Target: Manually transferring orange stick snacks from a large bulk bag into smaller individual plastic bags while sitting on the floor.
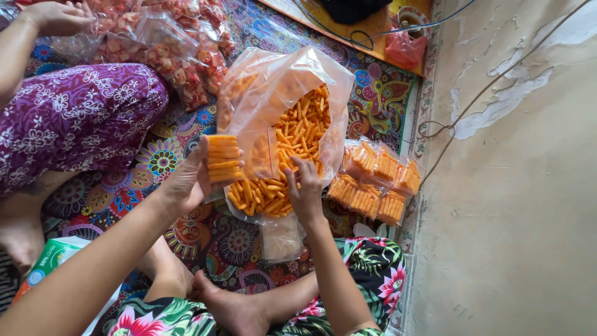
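My left hand point(186, 182) holds a small clear packet point(222, 158) filled with orange snack sticks stacked flat. My right hand point(305, 190) reaches into a big clear plastic bag point(261, 93) that lies open on the patterned mat, its fingers among the loose orange sticks point(292, 149). The small packet sits right against the big bag's left side. Whether the right fingers pinch any sticks is hidden.
Several filled small packets point(373, 180) lie to the right by the wall point(516, 186). Bags of red snacks point(168, 50) lie at the top left, where another person's hand point(53, 15) and purple-clad leg point(81, 115) rest. A green-and-white box point(53, 255) sits lower left. My bare feet point(230, 308) are below.
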